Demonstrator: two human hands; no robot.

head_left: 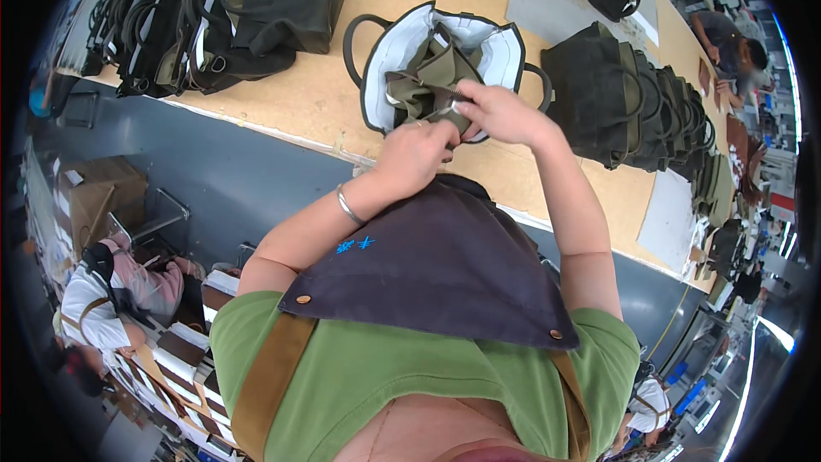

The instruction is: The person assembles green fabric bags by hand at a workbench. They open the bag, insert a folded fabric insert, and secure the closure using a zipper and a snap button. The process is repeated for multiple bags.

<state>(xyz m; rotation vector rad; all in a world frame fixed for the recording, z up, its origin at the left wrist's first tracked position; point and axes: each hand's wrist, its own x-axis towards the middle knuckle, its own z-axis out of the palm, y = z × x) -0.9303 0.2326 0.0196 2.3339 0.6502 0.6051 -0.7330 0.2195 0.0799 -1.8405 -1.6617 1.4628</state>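
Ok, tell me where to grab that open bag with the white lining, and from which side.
Probably the left loop handle of the open bag. It stands out from the rim over bare tabletop, free to hook from the left. The right handle is crowded by the row of dark bags, and both hands work at the near edge.

You worked under bright, even overhead light that cast only soft shadows on the tabletop (pixel 325 94). The fisheye bent the tabletop's edges, blackened the corners, and blurred everything near the rim.
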